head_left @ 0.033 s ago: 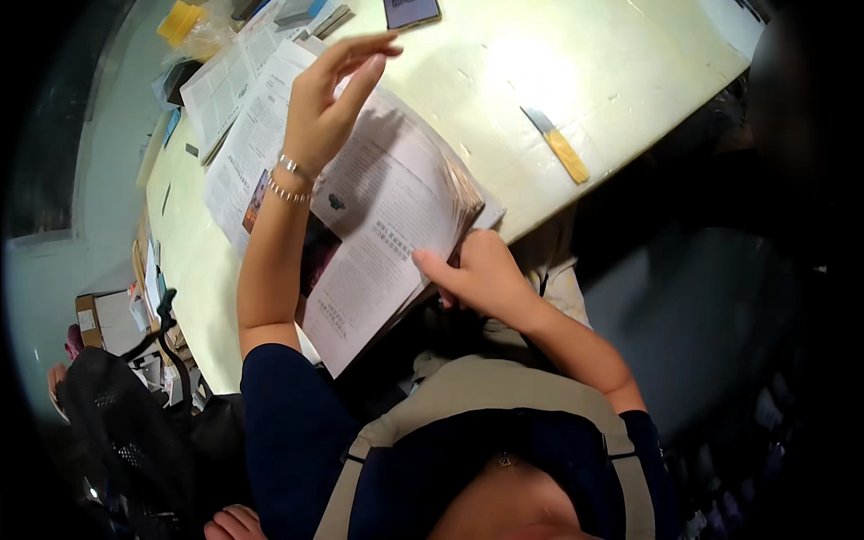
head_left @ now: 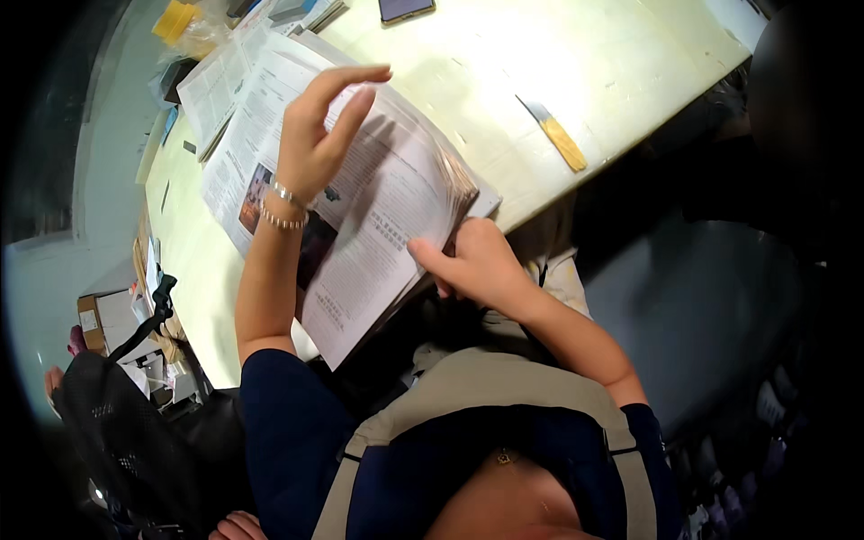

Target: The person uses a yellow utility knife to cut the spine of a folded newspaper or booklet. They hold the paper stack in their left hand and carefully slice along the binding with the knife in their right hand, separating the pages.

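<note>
Fingers of left hand: loosely curved, half-spread, raised over upper part of open magazine; thumb and forefinger nearly meeting round a lifted page edge, though contact too blurred to confirm. Bracelets at wrist. Right hand: closed on magazine's lower right corner, thumb pressed flat on printed page, remaining fingers curled under the stack and hidden.

Magazine: open, tilted, resting on near edge of pale table and overhanging toward lap; text columns w/ small photo at left. More printed sheets fanned beyond it, toward far left of table. Yellow-handled tool lying apart on bare tabletop to the right; dark phone at far edge. Black bag on floor at lower left.

Step in hand, as judged: turning a leaf. For a clean turn: one sheet only pinched at outer edge, lifted in an arc w/o creasing; right thumb kept firm as anchor so overhanging stack doesn't slide off table edge; grip light enough to avoid tearing thin paper.
</note>
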`<state>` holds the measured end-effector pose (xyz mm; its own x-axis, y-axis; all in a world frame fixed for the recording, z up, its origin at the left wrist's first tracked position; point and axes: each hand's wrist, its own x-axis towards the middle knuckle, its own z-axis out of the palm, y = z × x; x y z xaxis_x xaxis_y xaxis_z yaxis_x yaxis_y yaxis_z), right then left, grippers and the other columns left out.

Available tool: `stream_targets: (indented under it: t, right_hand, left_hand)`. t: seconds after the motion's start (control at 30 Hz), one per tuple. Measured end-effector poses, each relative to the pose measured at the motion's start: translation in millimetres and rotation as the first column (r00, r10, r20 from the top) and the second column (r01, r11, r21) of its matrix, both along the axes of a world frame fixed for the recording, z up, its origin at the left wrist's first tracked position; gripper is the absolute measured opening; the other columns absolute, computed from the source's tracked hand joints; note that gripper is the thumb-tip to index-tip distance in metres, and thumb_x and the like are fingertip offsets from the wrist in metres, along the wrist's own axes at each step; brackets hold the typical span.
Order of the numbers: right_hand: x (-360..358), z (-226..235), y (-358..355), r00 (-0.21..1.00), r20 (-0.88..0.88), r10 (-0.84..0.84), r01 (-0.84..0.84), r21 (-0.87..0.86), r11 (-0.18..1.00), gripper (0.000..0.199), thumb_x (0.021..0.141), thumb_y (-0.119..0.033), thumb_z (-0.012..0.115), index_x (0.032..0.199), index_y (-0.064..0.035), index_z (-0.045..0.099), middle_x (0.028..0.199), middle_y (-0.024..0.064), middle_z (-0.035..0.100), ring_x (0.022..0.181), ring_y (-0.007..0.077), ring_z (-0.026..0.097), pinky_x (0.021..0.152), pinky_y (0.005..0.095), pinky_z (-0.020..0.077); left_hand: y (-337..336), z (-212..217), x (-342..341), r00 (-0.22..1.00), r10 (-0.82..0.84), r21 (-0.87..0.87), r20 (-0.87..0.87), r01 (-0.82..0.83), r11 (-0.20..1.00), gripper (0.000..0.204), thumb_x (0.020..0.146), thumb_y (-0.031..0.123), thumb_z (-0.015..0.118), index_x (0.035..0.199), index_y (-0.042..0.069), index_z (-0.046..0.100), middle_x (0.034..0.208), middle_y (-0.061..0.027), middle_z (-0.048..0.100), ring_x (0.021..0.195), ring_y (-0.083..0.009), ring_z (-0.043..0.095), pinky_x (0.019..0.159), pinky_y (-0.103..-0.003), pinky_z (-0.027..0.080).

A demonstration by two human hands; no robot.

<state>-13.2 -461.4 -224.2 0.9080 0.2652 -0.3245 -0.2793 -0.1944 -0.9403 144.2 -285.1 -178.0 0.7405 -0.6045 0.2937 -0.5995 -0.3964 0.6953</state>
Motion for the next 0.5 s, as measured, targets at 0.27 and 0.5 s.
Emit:
stream_targets:
  t: [0.27,0.5]
  right_hand:
    - [-0.9,2.2,1.3,1.0,0.008,-0.024,0.024,-0.019,1.0,0.059,0.087,-0.04,0.057,0.044,-0.0009,0.061,0.04,0.0072,0.053,0.04,0.0208,0.057,0.053,0.0322,0.0506]
    - [-0.3,-7.3,4.2,0.999,-0.019,-0.044,0.045,0.044,0.998,0.054,0.086,-0.04,0.061,0.047,-0.002,0.063,0.043,0.0074,0.056,0.042,0.0184,0.059,0.052,0.0308,0.0508]
  left_hand:
    - [-11.9,-7.0,-55.9,0.935,-0.193,0.205,0.297,0.135,0.969,0.044,0.096,0.028,0.042,0.132,0.005,0.056,0.136,-0.0135,0.055,0.138,-0.0333,0.038,0.116,-0.049,0.02]
    - [-46.0,-17.6,-35.4,0.895,-0.437,0.16,0.094,0.42,0.894,0.042,0.1,0.028,0.033,0.118,0.006,0.064,0.123,-0.0087,0.064,0.132,-0.0312,0.045,0.118,-0.055,0.009]
